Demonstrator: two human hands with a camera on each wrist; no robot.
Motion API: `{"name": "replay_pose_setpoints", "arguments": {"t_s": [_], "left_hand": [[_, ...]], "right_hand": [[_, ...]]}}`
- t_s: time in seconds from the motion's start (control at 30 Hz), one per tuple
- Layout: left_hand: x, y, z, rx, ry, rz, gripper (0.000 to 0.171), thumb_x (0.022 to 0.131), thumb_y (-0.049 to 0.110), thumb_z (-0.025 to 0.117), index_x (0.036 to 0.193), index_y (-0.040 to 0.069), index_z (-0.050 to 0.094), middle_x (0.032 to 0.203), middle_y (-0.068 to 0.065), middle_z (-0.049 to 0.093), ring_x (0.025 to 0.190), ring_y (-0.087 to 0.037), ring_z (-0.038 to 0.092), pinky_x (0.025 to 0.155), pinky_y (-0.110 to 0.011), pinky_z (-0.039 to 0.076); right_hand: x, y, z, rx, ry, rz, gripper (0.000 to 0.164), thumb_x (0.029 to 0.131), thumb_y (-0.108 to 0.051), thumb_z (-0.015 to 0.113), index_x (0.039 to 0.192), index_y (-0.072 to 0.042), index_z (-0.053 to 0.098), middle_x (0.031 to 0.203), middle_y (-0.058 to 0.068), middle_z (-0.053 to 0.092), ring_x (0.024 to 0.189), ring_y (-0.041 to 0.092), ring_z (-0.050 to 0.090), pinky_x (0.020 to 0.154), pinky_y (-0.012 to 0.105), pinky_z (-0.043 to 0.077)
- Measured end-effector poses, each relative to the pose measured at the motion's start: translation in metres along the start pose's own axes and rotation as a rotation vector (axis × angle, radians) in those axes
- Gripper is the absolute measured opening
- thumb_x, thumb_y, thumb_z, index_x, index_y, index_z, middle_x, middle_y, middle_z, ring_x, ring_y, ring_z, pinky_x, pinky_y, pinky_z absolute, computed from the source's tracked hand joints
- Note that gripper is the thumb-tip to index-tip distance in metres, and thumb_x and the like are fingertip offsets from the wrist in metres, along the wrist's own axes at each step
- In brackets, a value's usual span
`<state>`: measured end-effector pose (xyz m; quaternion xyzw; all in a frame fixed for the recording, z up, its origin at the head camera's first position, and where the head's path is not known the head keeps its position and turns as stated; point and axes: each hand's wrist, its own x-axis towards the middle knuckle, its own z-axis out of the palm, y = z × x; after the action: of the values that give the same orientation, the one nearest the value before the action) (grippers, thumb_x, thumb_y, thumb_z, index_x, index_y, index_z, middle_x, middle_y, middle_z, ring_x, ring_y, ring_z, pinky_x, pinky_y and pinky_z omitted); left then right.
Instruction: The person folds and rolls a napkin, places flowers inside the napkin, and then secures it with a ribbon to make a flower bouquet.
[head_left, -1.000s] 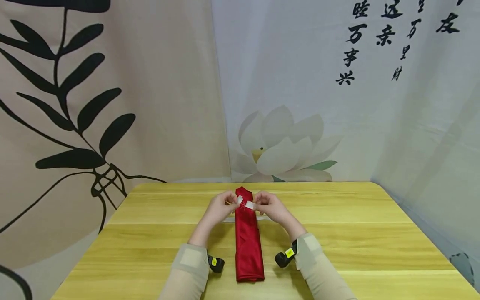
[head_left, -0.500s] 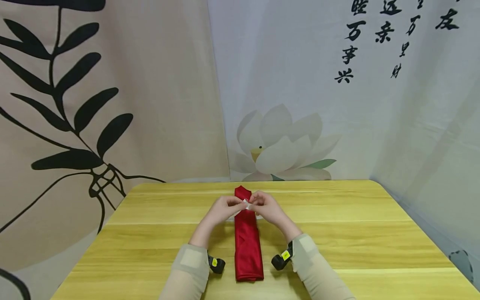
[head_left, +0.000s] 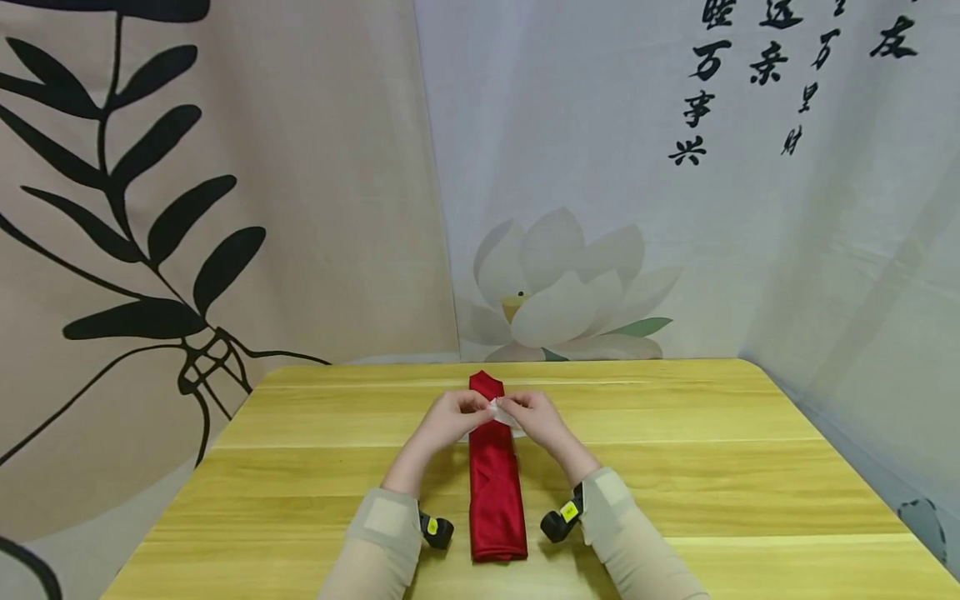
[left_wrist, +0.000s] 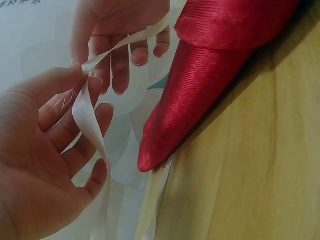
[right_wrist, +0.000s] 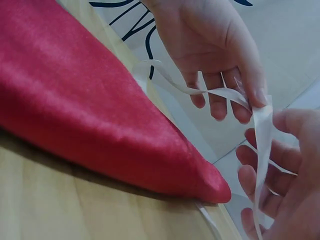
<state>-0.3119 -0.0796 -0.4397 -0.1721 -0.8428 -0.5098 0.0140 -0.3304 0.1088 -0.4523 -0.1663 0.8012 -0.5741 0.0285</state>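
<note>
A folded strip of shiny red cloth lies lengthwise on the table, its far end narrowing to a blunt tip. Over that far part, both hands meet at a white ribbon. My left hand pinches the ribbon between thumb and finger, as the left wrist view also shows, with frayed threads near the thumb. My right hand pinches it too, fingertips nearly touching the left ones. In the right wrist view the ribbon crosses at the pinch and hangs in two lengths. More ribbon shows at the cloth's underside.
The wooden table runs to a far edge in front of a printed curtain. A small black camera sits on each wrist, one left and one right, on either side of the cloth.
One second ago the hands were apart, each with its own white ribbon end. They have come together above the cloth, and the ribbon ends now cross. The red cloth stays put.
</note>
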Motion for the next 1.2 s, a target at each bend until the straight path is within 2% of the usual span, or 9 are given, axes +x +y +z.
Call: {"name": "replay_pose_setpoints", "arguments": {"t_s": [0.1, 0.23, 0.27, 0.47, 0.53, 0.77, 1.0, 1.1, 1.2], "left_hand": [[-0.001, 0.001, 0.001, -0.004, -0.016, -0.004, 0.010, 0.089, 0.018, 0.071, 0.089, 0.008, 0.070, 0.080, 0.002, 0.064, 0.074, -0.013, 0.054, 0.066, -0.028, 0.047], [0.000, 0.001, 0.001, -0.023, -0.021, -0.024, 0.010, 0.090, 0.019, 0.070, 0.091, 0.009, 0.070, 0.084, 0.002, 0.065, 0.077, -0.015, 0.056, 0.070, -0.030, 0.048], [0.000, 0.000, 0.002, -0.031, -0.015, -0.031, 0.010, 0.090, 0.018, 0.070, 0.091, 0.008, 0.069, 0.083, 0.001, 0.065, 0.076, -0.014, 0.056, 0.069, -0.030, 0.048], [0.003, -0.006, 0.000, -0.098, 0.004, -0.028, 0.012, 0.092, 0.013, 0.066, 0.090, 0.002, 0.065, 0.078, 0.000, 0.062, 0.070, -0.011, 0.054, 0.064, -0.024, 0.045], [0.002, -0.008, -0.003, -0.117, -0.004, -0.021, 0.012, 0.093, 0.012, 0.064, 0.091, 0.000, 0.063, 0.078, -0.001, 0.062, 0.070, -0.011, 0.055, 0.065, -0.024, 0.046], [-0.001, -0.017, -0.014, -0.060, 0.031, -0.045, 0.012, 0.094, 0.013, 0.062, 0.096, 0.001, 0.064, 0.076, 0.000, 0.060, 0.070, -0.012, 0.053, 0.069, -0.028, 0.043], [0.001, -0.015, -0.029, -0.149, -0.030, -0.120, 0.018, 0.097, 0.015, 0.057, 0.101, -0.002, 0.059, 0.079, -0.007, 0.061, 0.070, -0.029, 0.064, 0.064, -0.031, 0.051], [-0.001, -0.014, -0.035, -0.142, -0.024, -0.128, 0.018, 0.098, 0.016, 0.056, 0.102, -0.002, 0.058, 0.079, -0.007, 0.063, 0.071, -0.028, 0.064, 0.068, -0.034, 0.051], [-0.002, -0.017, -0.041, -0.105, -0.007, -0.133, 0.017, 0.098, 0.016, 0.056, 0.100, -0.001, 0.057, 0.079, -0.006, 0.063, 0.071, -0.019, 0.060, 0.072, -0.037, 0.050]], "right_hand": [[-0.001, 0.001, 0.000, 0.008, -0.017, 0.026, 0.028, 0.095, -0.025, 0.061, 0.099, 0.000, 0.074, 0.091, 0.007, 0.070, 0.081, 0.017, 0.060, 0.072, 0.030, 0.050], [-0.003, -0.005, 0.000, 0.031, -0.010, 0.014, 0.025, 0.094, -0.021, 0.062, 0.095, 0.001, 0.073, 0.087, 0.005, 0.069, 0.078, 0.015, 0.059, 0.069, 0.029, 0.049], [-0.004, -0.008, -0.001, 0.043, -0.013, 0.019, 0.024, 0.094, -0.019, 0.061, 0.095, 0.003, 0.072, 0.085, 0.006, 0.068, 0.077, 0.020, 0.060, 0.069, 0.031, 0.051], [0.004, -0.002, -0.004, 0.090, 0.006, 0.064, 0.023, 0.097, -0.014, 0.054, 0.096, 0.006, 0.066, 0.081, 0.006, 0.062, 0.062, 0.021, 0.058, 0.058, 0.035, 0.054], [0.005, 0.002, -0.006, 0.068, 0.025, 0.070, 0.022, 0.096, -0.015, 0.054, 0.093, 0.003, 0.066, 0.079, 0.006, 0.062, 0.060, 0.016, 0.055, 0.054, 0.030, 0.052], [0.011, 0.005, -0.017, -0.010, 0.000, 0.072, 0.022, 0.098, -0.017, 0.051, 0.093, 0.001, 0.062, 0.073, 0.008, 0.057, 0.048, 0.015, 0.048, 0.047, 0.029, 0.047], [0.017, 0.008, -0.028, -0.066, -0.011, 0.109, 0.024, 0.099, -0.019, 0.051, 0.098, 0.001, 0.064, 0.066, 0.007, 0.054, 0.042, 0.015, 0.044, 0.044, 0.028, 0.044], [0.018, 0.010, -0.031, -0.076, -0.001, 0.115, 0.023, 0.098, -0.019, 0.051, 0.098, -0.001, 0.064, 0.066, 0.006, 0.054, 0.043, 0.014, 0.044, 0.044, 0.029, 0.044], [0.019, 0.013, -0.033, -0.079, 0.003, 0.109, 0.021, 0.098, -0.018, 0.051, 0.096, -0.002, 0.064, 0.067, 0.005, 0.055, 0.043, 0.013, 0.043, 0.044, 0.029, 0.044]]}}
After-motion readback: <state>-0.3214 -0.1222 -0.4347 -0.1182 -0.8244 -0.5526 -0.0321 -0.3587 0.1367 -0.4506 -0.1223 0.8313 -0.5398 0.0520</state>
